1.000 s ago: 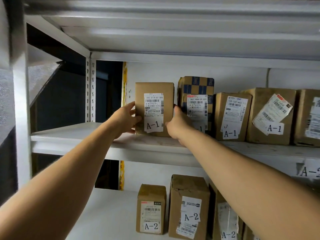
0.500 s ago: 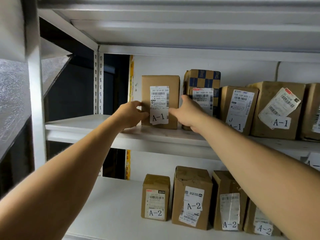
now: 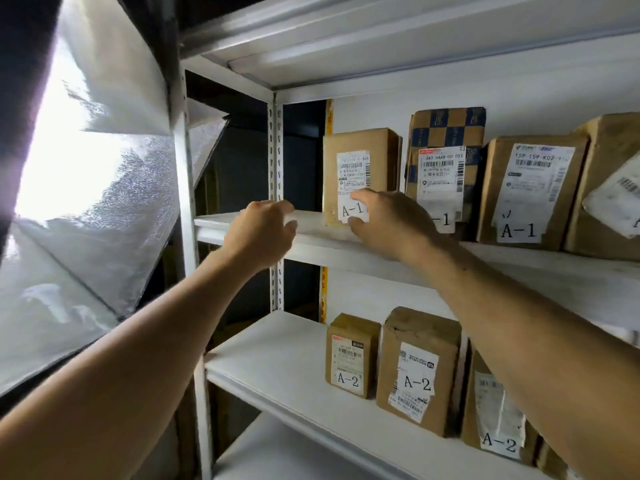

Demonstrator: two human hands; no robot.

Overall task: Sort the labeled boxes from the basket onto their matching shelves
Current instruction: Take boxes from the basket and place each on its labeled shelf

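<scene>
A brown cardboard box labeled A-1 (image 3: pixel 360 143) stands upright at the left end of the white upper shelf (image 3: pixel 311 239). My left hand (image 3: pixel 263 230) hovers left of the box, apart from it, fingers loosely curled and holding nothing. My right hand (image 3: pixel 388 216) is in front of the box's lower right corner, with its relaxed fingertips at the A-1 label. I cannot tell whether they touch it. The basket is out of view.
Right of that box stand a blue-checked A-1 box (image 3: pixel 446 133) and further A-1 boxes (image 3: pixel 526 192). The lower shelf (image 3: pixel 277 358) carries several A-2 boxes (image 3: pixel 351 355). A white upright post (image 3: pixel 187 209) and a bright frosted pane (image 3: pixel 86 188) lie to the left.
Both hands have come off the sides of the A-1 box and drawn back a little. The box stays upright on the shelf. My view has swung to the left.
</scene>
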